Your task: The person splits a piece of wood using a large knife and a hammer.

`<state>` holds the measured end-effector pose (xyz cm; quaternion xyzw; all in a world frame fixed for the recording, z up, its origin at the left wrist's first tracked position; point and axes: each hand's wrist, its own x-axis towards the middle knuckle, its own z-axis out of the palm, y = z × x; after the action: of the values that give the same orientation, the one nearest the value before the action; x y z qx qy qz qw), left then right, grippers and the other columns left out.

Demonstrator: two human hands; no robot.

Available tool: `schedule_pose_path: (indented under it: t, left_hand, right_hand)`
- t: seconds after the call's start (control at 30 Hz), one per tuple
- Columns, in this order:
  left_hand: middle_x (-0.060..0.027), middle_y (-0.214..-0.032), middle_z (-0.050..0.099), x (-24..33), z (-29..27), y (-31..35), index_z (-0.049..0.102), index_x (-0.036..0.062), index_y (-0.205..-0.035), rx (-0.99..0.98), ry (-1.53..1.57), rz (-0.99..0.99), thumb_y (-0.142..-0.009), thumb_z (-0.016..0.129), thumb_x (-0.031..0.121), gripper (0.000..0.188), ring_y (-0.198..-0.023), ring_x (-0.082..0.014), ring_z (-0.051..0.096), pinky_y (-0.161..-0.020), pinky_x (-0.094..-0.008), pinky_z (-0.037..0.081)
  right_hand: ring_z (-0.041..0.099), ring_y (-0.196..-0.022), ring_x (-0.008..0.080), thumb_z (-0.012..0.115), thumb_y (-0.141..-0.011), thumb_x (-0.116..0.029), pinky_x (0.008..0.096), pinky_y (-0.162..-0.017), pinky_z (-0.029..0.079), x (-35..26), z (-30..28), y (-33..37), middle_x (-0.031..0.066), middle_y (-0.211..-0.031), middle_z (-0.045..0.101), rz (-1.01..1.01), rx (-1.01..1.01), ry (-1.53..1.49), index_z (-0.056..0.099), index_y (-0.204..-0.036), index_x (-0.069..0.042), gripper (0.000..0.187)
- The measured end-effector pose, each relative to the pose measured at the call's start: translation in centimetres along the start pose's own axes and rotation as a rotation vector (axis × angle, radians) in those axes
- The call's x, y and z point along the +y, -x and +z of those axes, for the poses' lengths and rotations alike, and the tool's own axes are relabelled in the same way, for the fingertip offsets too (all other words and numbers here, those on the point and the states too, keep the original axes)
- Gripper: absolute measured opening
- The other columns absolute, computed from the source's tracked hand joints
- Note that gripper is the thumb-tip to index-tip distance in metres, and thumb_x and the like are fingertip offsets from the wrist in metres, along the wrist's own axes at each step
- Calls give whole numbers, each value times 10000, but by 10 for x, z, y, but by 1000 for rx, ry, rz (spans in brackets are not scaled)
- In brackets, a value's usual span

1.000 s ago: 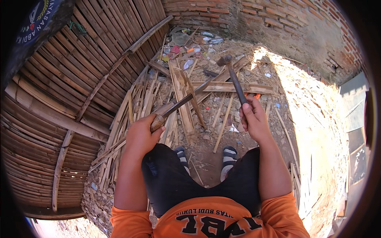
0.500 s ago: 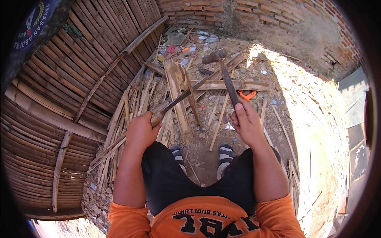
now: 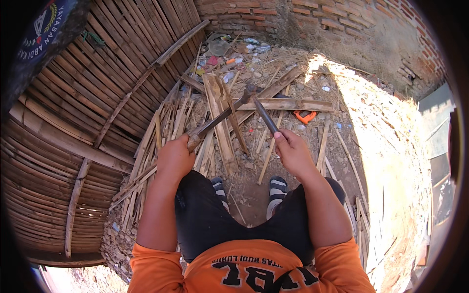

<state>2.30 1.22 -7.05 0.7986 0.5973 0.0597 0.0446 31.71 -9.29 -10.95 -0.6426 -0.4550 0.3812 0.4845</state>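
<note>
Free room between the forearms (image 3: 328,210), hammer (image 3: 265,116) and blade (image 3: 217,120) ahead

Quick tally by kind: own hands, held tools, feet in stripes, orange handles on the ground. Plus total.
Hands: 2, left hand and right hand
Hammer: 1, in the right hand
Long-bladed tool: 1, in the left hand
Striped feet: 2, left foot and right foot
Orange handle: 1
Total: 7

Your left head cam's a wide fisheye, aimed down and forward past your orange shirt (image 3: 251,261), pretty near your left hand (image 3: 176,156) and right hand (image 3: 295,155).
</note>
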Motion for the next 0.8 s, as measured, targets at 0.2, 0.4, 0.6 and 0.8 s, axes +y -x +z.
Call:
schedule_pose_path:
  t: [0.2, 0.4, 0.6, 0.8]
  left_hand:
    - [-228, -937, 717, 14, 0, 3, 663, 58, -1050, -24, -21, -15, -809, 696, 139, 256, -910, -428, 691, -830, -527, 553]
    - [-241, -917, 705, 10, 3, -5, 650, 50, -1058, -5, -22, 1, -798, 741, 179, 304, -916, -442, 677, -818, -545, 538]
    - [-236, -931, 707, 13, 7, 1, 653, 55, -1057, 12, -18, -9, -804, 719, 162, 282, -919, -440, 679, -822, -539, 542]
    - [-237, -918, 706, 17, 10, -2, 650, 58, -1061, -54, -51, -5, -806, 707, 148, 276, -912, -441, 680, -813, -537, 545]
  right_hand:
    - [526, -618, 106, 544, -1058, -352, 304, -590, 433, -18, -3, 6, 21, -708, 570, -82, 11, -323, 639, -1172, 3, 384]
    - [501, -615, 78, 528, -1068, -360, 265, -570, 410, 11, -2, 0, -7, -702, 545, 19, 7, 9, 622, -1211, -16, 384]
    - [524, -612, 112, 535, -1056, -353, 319, -581, 422, -13, -6, 8, 24, -690, 558, -98, 24, -341, 653, -1162, 0, 386]
    - [464, -581, 61, 489, -1084, -341, 257, -553, 384, 11, 1, -3, -31, -673, 504, 56, 11, 91, 644, -1224, -47, 361]
